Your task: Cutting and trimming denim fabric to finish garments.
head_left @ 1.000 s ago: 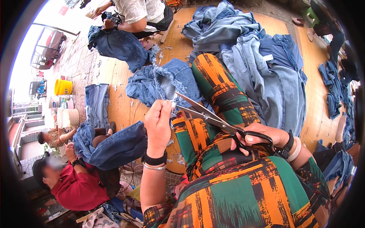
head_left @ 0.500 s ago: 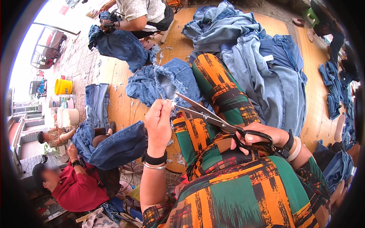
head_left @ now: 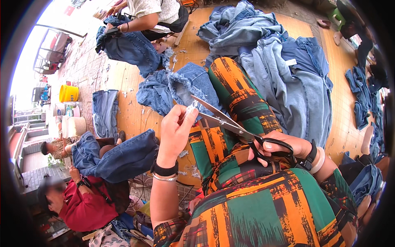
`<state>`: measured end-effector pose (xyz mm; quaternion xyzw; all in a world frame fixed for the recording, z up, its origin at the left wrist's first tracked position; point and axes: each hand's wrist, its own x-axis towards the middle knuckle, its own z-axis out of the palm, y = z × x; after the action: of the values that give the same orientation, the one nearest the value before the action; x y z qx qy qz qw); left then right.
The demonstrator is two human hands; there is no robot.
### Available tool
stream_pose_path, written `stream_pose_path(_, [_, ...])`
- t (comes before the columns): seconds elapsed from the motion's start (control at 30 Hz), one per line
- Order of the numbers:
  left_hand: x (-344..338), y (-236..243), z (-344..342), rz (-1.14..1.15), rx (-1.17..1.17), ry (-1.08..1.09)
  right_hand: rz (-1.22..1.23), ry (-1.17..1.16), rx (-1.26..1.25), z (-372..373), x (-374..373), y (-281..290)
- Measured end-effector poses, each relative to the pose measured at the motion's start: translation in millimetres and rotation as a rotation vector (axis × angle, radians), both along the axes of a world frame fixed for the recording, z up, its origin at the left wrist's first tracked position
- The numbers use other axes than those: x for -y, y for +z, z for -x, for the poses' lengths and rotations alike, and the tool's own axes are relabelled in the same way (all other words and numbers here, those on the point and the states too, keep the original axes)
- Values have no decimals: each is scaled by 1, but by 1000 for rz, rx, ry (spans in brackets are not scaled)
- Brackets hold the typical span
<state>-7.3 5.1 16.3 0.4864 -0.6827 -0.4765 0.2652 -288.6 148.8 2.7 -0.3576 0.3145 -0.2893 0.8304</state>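
My right hand (head_left: 288, 143) grips the black handles of a pair of scissors (head_left: 236, 128), whose blades stand partly apart and point up and left. Just left of the blade tips, my left hand (head_left: 173, 131) is closed in a pinch on a small tuft of pale threads (head_left: 190, 109). Beyond the tips lies a blue denim garment (head_left: 201, 82) with a frayed leg opening, against my patterned trouser leg. Bits of thread cling to the blades. Whether the tuft still joins the denim, I cannot tell.
A large heap of light-blue jeans (head_left: 279, 90) covers the wooden board (head_left: 133, 80) beyond my legs. To the left, a person in a red top (head_left: 88, 203) and, farther off, one in a pale shirt (head_left: 152, 16) handle denim. A yellow bucket (head_left: 68, 94) stands far left.
My left hand has turned slightly, with the tuft now showing between thumb and fingers. The scissors' blades have closed a little. At the left, the person in red has shifted the jeans.
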Motion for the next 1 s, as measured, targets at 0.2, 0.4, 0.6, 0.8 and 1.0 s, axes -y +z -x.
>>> stream_pose_path(0.2, [6, -7, 3, -13, 102, -22, -19, -12, 14, -1, 0, 4])
stream_pose_path(0.4, [4, -3, 10, 132, 75, 18, -11, -4, 1, 7, -3, 4])
stream_pose_path(0.6, [-1, -3, 3, 66, 31, 156, 0, 19, -30, 11, -8, 8])
stream_pose_path(0.8, [-6, -6, 6, 240, 29, 177, 49, 30, -52, 5, -5, 10])
stream_pose_path(1.0, [-10, -8, 7, 305, 47, 207, -39, -38, 10, -8, -6, 8])
